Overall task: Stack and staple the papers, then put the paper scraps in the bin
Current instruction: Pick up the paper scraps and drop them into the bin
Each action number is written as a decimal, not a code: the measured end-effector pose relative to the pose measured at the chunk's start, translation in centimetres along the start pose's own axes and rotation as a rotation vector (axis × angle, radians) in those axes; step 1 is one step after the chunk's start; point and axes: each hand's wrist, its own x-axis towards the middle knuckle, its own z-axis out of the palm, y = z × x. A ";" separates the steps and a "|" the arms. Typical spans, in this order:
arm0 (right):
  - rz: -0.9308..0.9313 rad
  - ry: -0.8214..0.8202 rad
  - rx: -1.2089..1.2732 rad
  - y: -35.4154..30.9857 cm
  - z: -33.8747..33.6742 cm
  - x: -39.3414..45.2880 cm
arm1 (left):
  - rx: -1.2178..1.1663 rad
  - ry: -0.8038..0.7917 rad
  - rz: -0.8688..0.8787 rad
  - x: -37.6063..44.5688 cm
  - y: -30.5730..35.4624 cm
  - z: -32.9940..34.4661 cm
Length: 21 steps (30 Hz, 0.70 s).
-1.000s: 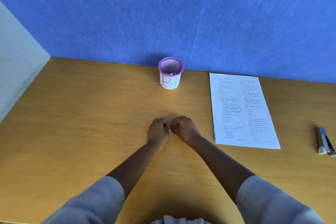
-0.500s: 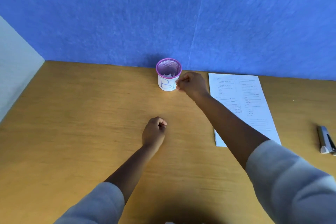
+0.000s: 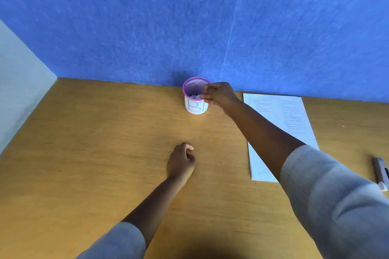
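Note:
A small bin (image 3: 196,107) with a purple mesh rim and a white label stands at the back of the wooden desk (image 3: 105,143). White paper scraps (image 3: 194,97) lie inside it. My right hand (image 3: 219,95) hovers over the bin's right rim, its fingers loosened and pointing into the opening, with nothing visible between them. My left hand (image 3: 181,162) rests on the desk in the middle, fingers curled in, and no scrap shows in it. The stack of printed papers (image 3: 290,115) lies flat to the right, partly under my right forearm.
A grey stapler (image 3: 382,173) lies at the far right edge of the desk. Blue partition panels close the back, and a pale panel closes the left side.
My hands were together mid-desk pinching a small scrap. The right hand then travelled to the bin, and its fist has loosened over the opening. The left hand stayed in place.

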 end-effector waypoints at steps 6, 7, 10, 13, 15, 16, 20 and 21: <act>-0.030 -0.047 0.080 0.4 -1.2 -1.1 | 0.110 -0.059 0.064 -0.5 0.2 -0.2; -0.041 -0.042 0.090 0.6 -1.6 -1.4 | 0.129 -0.066 0.081 -0.6 0.2 -0.2; -0.057 -0.001 0.091 1.8 -2.9 -2.6 | 0.182 -0.083 0.100 -0.8 0.6 -0.2; -0.030 0.025 0.110 4.0 -4.6 -4.0 | 0.224 -0.094 0.090 -1.0 1.1 -0.1; -0.009 0.043 0.118 5.8 -6.0 -5.2 | 0.247 -0.093 0.108 -1.6 1.7 0.5; -0.011 0.059 0.104 6.8 -6.8 -5.8 | 0.264 -0.097 0.129 -2.0 2.1 1.0; -0.036 0.150 -0.181 10.7 -10.4 -8.2 | 0.348 -0.133 0.265 -3.3 3.8 3.5; -0.044 0.176 -0.280 11.7 -11.2 -8.7 | 0.358 -0.137 0.293 -3.6 4.2 4.1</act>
